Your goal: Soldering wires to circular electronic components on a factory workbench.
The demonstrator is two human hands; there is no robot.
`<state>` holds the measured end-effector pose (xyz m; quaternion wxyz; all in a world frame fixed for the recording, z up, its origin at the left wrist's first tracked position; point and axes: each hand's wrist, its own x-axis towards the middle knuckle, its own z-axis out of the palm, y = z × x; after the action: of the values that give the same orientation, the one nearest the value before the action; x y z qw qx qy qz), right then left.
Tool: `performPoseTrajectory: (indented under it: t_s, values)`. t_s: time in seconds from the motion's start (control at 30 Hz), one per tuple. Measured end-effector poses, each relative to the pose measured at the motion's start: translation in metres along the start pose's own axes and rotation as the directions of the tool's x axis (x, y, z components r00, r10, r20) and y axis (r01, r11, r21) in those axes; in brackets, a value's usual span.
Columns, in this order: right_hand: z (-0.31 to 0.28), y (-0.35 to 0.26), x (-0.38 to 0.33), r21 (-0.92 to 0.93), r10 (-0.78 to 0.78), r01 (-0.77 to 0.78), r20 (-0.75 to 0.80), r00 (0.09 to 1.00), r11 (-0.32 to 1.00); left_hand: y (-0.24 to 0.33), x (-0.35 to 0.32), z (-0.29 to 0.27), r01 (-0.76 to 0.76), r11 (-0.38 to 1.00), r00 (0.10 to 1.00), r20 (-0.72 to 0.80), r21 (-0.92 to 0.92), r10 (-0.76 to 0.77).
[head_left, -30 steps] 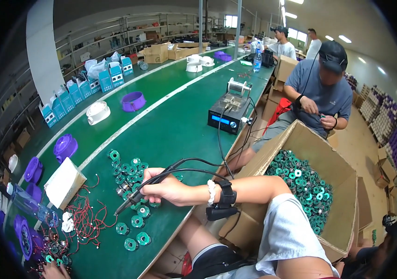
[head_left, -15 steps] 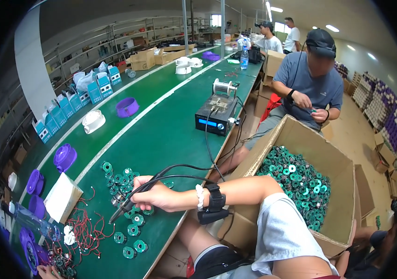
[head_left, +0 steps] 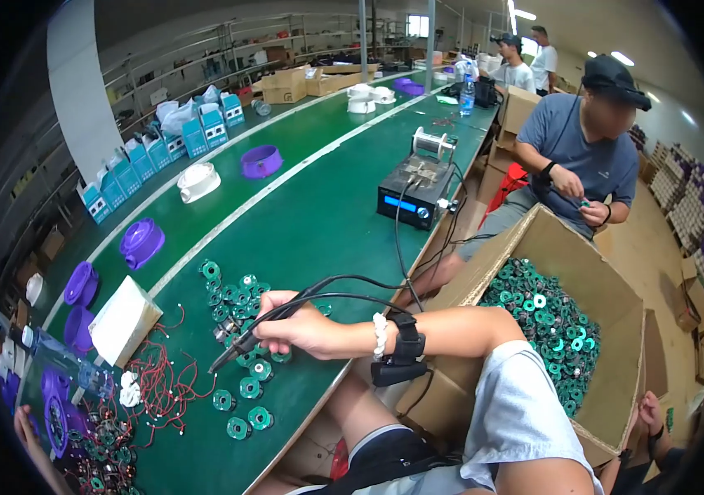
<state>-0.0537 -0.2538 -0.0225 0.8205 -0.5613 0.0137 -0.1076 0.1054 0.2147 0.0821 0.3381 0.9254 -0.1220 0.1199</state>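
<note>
- A long green workbench point(head_left: 319, 214) is running the length of the hall, carrying purple rings, blue boxes and a small black power unit point(head_left: 414, 194) with a wire spool behind it.
- A large open cardboard box point(head_left: 607, 346) is sitting at the person's right, heaped with green spools.
- A co-worker in a blue shirt point(head_left: 579, 153) is sitting beyond the box, working on a small part with both hands.
- The person's right hand point(head_left: 302, 330) is reaching across the bench, fingers closed tight around a black soldering iron point(head_left: 249, 338) whose tip is pointing down-left into a scatter of green spools point(head_left: 240, 309) lying flat on the bench just under the hand.
- A tangle of red wires point(head_left: 158, 384) is lying just left of the tip.
- The left hand point(head_left: 26, 429) is barely showing at the lower left edge; whether it is holding anything cannot be told.
- Judging from this, the hot tip is hovering near loose wires and plastic spools: a slip could be scorching them, and the iron's cable point(head_left: 385, 289), trailing over the bench edge, could be snagging on the wrist strap and jerking the tip off its mark.
</note>
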Motion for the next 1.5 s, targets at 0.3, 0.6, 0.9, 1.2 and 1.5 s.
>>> performPoseTrajectory:
  t_s: [0.3,0.6,0.9,1.2,1.5]
  values:
    - [-0.001,-0.018,-0.004,0.012,0.061,-0.06,-0.084,0.995,0.998,0.087,-0.05,0.051,-0.082,0.947,0.994,-0.091,-0.311,0.056]
    - [0.004,-0.012,0.007,-0.02,0.053,-0.054,-0.052,0.997,0.998,0.128,-0.07,0.115,-0.144,0.916,0.952,0.199,-0.375,0.232]
    - [0.007,-0.009,0.001,-0.068,0.065,-0.066,-0.019,0.998,0.996,0.143,-0.084,0.144,-0.13,0.839,0.955,0.161,-0.528,0.249]
    - [0.017,-0.008,-0.009,-0.062,0.143,-0.14,0.044,0.989,0.988,0.131,-0.111,0.145,0.002,0.843,0.93,0.312,-0.538,0.197]
    - [0.029,0.004,-0.019,-0.067,0.175,-0.168,0.12,0.977,0.984,0.125,-0.116,0.141,0.01,0.867,0.916,0.352,-0.498,0.191]
